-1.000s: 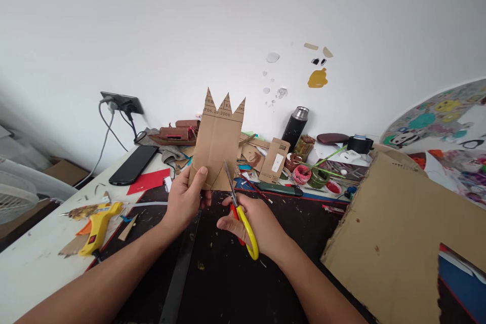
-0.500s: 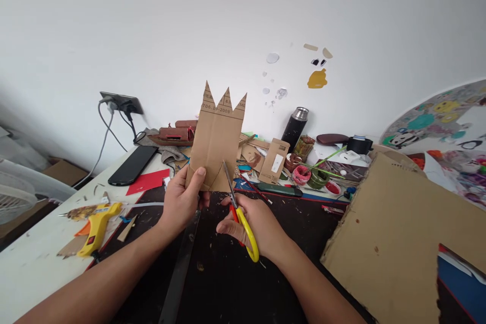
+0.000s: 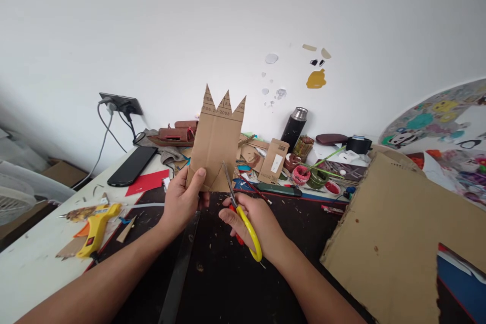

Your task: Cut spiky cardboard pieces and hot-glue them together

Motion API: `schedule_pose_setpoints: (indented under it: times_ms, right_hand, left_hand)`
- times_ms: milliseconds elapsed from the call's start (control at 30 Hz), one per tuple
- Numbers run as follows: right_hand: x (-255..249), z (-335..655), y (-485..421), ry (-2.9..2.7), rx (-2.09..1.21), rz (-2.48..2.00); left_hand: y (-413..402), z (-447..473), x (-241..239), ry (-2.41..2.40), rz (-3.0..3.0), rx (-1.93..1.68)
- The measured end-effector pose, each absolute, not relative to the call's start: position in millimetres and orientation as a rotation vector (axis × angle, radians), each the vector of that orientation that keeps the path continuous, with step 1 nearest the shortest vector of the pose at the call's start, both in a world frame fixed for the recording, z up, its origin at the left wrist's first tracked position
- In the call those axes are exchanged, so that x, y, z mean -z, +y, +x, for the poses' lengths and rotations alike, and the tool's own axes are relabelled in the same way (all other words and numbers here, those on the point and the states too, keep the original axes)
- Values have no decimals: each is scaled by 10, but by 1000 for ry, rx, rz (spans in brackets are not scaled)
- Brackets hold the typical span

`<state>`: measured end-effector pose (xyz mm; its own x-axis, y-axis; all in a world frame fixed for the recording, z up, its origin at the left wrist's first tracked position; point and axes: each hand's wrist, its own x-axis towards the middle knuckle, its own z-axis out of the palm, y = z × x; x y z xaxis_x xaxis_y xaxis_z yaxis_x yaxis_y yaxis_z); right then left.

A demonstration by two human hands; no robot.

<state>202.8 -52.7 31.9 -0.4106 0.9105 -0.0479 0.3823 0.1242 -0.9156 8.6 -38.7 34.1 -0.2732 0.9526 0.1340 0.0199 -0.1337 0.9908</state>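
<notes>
My left hand (image 3: 183,201) grips the lower left corner of a brown cardboard piece (image 3: 216,142) held upright over the desk. Its top edge is cut into three sharp points and its bottom edge shows a triangular notch. My right hand (image 3: 258,225) holds yellow-and-red scissors (image 3: 243,217), fingers through the handles. The blades point up into the bottom edge of the cardboard, just right of my left thumb.
A large cardboard sheet (image 3: 402,233) lies at the right. A yellow glue gun (image 3: 94,228) and scraps lie left on the white desk (image 3: 30,268). A metal ruler (image 3: 178,273) rests on the black mat (image 3: 228,283). A phone (image 3: 131,166), black flask (image 3: 294,128) and craft clutter line the back wall.
The cardboard piece has been raised slightly and shifted a little left. The scissors stay at its bottom edge, with my right hand a touch lower and further right.
</notes>
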Motion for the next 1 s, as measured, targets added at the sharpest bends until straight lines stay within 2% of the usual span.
schedule_pose_setpoints:
  times_ms: [1000]
  right_hand:
    - [-320, 1992, -552, -1951, -1097, -1418]
  left_hand:
    - [-386, 129, -330, 1366, 1288, -1431]
